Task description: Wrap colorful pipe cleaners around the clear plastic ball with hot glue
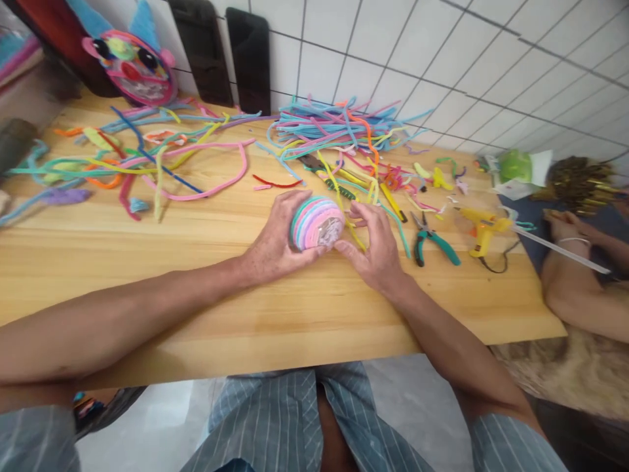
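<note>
1. At the table's far left, loose pipe cleaners lie tangled, and a fuzzy clown face leans by the wall behind them. Neither is touched.
2. Your left hand is closed on the left side of the striped coil, with the fingers curled over its top in a firm grip.
3. That coil rests on the tabletop near the middle, between your two hands. It is banded in pink, lilac and teal, and its shiny end face is turned toward your right.
4. Your right hand is loosely spread rather than clasped, with thumb and fingertips at the coil's end face.
5. Winding the coil seems to be the step in hand, and it looks well along. Your next move calls for a steady left grip so the bands do not slip, while your right fingers press down the strand's end.
6. Farther right lie teal pliers and a yellow glue gun, both clear of your hand. Another person's arm is cut off at the right edge.
7. The strand's free end and the coil's core are hidden under your fingers. The green thing beyond the glue gun is too blurred to name.
</note>
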### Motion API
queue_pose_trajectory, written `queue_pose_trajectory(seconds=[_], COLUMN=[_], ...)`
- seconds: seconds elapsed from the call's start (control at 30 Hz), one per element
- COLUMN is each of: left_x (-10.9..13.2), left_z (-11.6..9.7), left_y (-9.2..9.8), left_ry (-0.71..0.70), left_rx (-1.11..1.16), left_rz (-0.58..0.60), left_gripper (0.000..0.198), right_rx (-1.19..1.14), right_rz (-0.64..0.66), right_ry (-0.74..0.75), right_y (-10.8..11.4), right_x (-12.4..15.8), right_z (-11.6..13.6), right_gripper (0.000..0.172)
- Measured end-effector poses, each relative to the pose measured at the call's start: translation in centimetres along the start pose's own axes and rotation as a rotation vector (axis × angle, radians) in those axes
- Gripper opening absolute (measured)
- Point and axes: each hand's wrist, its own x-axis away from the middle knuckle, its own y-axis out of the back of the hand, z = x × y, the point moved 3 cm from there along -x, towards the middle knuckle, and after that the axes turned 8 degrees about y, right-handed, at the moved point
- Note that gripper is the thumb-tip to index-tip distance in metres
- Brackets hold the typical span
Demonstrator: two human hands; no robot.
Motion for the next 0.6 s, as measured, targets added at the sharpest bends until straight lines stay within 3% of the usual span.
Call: queue_pose_trajectory(seconds=[0.13,0.23,0.33,0.47,0.6], left_x=[0.1,0.2,0.2,0.2,0.0], left_z=[0.1,-0.3,-0.6,-0.3,0.0], left_y=[-0.3,-0.2,-0.3,-0.5,-0.6], left_ry=[0.007,-0.038,-0.034,-0.001,-0.002], left_rx=[0.025,0.006,-0.010,0.004,0.039], left_rz=[0.077,0.054,0.026,0.028,0.022], left_gripper=[0.093,0.090,0.089,0.095,0.095], right_rx=[0.111,0.187,0.264,0.416,0.521], right_rz=[0.023,-0.020,-0.191,-0.527,-0.572], right_ry=[-0.071,-0.159,-0.347,-0.787,-0.918], right_y=[3.0,6.0,10.0,15.8,19.4], right_x=[-0.3,1.6,6.0,13.3,15.9], right_z=[-0.4,-1.2,-3.4,-8.2,-13.0], right_gripper=[0.031,0.018,0.022,0.036,0.045])
